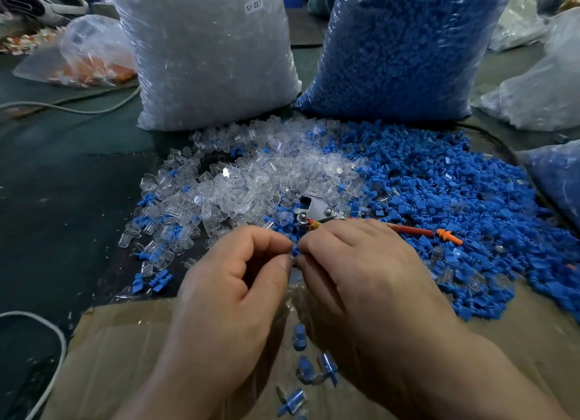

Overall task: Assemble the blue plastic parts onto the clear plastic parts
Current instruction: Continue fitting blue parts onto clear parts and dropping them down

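Both left hand (232,288) and right hand (361,278) pinch one small blue part (295,252) between curled fingers (266,240), near clear parts (251,181).

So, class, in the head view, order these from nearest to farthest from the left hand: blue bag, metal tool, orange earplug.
1. Metal tool, just past the left hand.
2. Orange earplug, off to the right.
3. Blue bag, at the back right.
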The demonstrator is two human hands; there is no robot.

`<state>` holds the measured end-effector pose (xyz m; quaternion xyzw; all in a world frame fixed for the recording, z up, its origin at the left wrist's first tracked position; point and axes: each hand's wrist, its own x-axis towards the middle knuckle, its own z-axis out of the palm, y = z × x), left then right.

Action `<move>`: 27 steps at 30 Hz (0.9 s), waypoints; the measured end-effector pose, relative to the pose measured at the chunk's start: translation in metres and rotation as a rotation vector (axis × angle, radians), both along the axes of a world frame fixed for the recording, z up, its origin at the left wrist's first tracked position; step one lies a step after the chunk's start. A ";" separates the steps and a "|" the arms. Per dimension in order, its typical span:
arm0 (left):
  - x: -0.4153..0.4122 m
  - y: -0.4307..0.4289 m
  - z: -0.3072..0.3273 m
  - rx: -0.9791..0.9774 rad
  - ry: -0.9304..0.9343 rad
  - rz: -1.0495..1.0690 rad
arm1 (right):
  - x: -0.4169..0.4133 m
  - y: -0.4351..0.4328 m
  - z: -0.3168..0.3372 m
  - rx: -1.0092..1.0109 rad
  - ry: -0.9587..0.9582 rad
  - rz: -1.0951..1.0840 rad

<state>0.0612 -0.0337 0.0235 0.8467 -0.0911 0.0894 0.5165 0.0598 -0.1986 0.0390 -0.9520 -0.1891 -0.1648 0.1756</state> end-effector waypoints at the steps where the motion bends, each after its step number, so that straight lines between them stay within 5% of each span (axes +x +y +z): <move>1: 0.000 0.001 0.001 0.000 -0.015 -0.015 | 0.000 0.000 0.000 0.009 -0.005 -0.001; 11: 0.006 0.010 0.006 -0.131 0.147 -0.168 | -0.005 0.004 0.006 0.135 -0.029 0.137; 13: 0.004 0.011 0.008 -0.065 0.040 -0.188 | -0.009 0.008 0.008 0.332 0.159 0.059; 17: 0.003 0.010 0.012 0.084 -0.126 -0.238 | -0.009 0.009 0.016 1.012 0.882 -0.022; 19: 0.004 0.011 0.012 0.074 -0.104 -0.271 | -0.008 0.003 0.018 0.959 0.966 -0.004; 23: 0.005 0.015 0.013 0.036 0.012 -0.326 | -0.008 -0.006 0.016 0.744 0.726 0.033; 27: 0.012 0.021 0.009 -0.029 0.167 -0.303 | -0.007 -0.010 0.014 0.718 0.815 0.062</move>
